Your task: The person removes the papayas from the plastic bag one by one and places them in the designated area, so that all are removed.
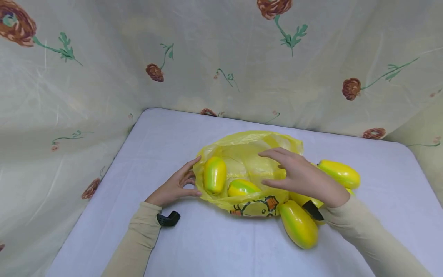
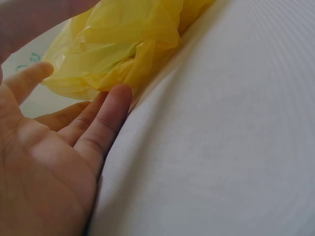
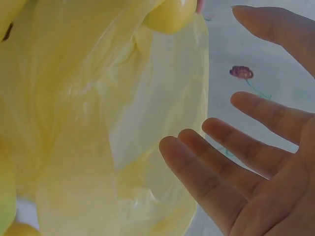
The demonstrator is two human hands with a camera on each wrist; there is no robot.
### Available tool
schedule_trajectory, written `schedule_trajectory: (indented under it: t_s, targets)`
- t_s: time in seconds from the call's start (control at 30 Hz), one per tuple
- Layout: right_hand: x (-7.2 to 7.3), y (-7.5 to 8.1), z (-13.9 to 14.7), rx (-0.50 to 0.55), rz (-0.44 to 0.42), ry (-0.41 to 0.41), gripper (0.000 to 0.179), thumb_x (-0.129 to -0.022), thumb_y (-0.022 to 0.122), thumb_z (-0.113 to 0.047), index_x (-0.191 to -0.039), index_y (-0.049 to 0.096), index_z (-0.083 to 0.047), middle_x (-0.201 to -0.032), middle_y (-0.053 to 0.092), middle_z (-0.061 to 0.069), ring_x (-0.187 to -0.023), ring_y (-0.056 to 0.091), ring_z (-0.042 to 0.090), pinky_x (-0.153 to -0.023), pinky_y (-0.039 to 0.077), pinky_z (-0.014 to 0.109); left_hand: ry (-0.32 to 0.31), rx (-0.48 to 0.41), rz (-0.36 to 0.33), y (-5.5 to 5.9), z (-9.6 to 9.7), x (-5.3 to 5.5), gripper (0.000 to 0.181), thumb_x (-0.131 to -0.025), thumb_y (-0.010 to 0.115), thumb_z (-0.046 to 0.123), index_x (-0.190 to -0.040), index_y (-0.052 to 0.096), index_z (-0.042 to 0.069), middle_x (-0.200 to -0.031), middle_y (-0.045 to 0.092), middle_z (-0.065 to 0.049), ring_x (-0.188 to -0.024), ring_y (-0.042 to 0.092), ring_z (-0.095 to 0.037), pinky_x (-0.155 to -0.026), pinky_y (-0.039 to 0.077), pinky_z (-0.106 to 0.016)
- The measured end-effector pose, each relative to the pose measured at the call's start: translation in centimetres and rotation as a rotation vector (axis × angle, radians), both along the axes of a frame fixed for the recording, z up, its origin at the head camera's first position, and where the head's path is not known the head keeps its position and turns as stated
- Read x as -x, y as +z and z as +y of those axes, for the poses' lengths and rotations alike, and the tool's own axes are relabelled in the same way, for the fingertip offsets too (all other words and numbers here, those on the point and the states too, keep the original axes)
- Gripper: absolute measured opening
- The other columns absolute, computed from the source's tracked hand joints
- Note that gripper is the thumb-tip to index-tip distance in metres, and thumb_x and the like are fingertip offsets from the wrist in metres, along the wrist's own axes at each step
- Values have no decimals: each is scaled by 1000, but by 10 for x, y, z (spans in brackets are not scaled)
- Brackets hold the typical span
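A thin yellow plastic bag (image 1: pixel 254 156) with a printed cartoon face lies on the table, its mouth spread wide. Inside it, one yellow-green papaya (image 1: pixel 215 175) stands at the left and another papaya (image 1: pixel 242 187) lies near the front. My left hand (image 1: pixel 178 186) touches the bag's left side, thumb apart from the extended fingers (image 2: pixel 101 120). Over the bag's right part hovers my right hand (image 1: pixel 301 175), fingers spread and holding nothing. In the right wrist view its straight fingers (image 3: pixel 211 182) point toward the bag's thin wall.
Several more papayas lie right of the bag: one papaya (image 1: pixel 299 225) in front, another papaya (image 1: pixel 339 173) farther back, others partly under my right forearm. A white cloth covers the table (image 1: pixel 207 246). Flower-patterned curtains (image 1: pixel 194 92) hang behind and at the sides.
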State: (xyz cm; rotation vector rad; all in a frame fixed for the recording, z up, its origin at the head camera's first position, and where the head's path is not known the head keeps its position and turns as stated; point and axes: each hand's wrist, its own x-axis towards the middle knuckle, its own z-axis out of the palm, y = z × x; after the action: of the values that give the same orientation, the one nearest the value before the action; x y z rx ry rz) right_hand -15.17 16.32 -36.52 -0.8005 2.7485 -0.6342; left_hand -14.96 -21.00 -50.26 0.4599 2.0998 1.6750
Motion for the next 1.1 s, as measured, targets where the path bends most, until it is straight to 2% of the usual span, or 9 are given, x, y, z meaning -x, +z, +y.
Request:
schedule_trajectory:
  t_s: [0.1,0.37,0.6,0.87,1.1]
  targets:
    - [2,-1,-5,26,-7,12,70,-91,80,-40,-150,52,-16,-153,54,9,-114,67,27,-97,58,49,1,0,-1,0,0,0,107,-85,86,14,-163,19,43,-158,46,-10,-117,60,-27,-105,50,-34]
    - [8,-4,-20,50,-29,11,70,-89,82,-40,-149,54,-16,-151,56,8,-126,62,30,-102,55,52,-1,-3,3,0,0,0,107,-85,86,13,-163,19,42,-164,38,-9,-120,59,-27,-105,50,-31]
    - [15,-5,-33,55,-56,30,70,-89,82,-41,-149,53,-18,-151,55,6,-136,55,30,-109,51,52,2,6,-2,1,0,0,107,-85,86,14,-163,19,43,-161,42,-10,-119,59,-26,-106,49,-33]
    - [22,-5,-46,56,-58,60,68,-89,81,-41,-147,55,-17,-150,56,5,-134,57,29,-105,54,49,2,-1,-10,2,0,-1,107,-85,86,13,-163,20,43,-156,49,-11,-116,60,-26,-107,49,-35]
    - [25,-10,-52,40,-69,51,69,-90,80,-43,-149,54,-18,-150,55,5,-132,57,29,-102,55,47,2,2,-8,1,0,0,107,-85,86,13,-163,20,44,-156,49,-11,-117,60,-26,-107,49,-34]
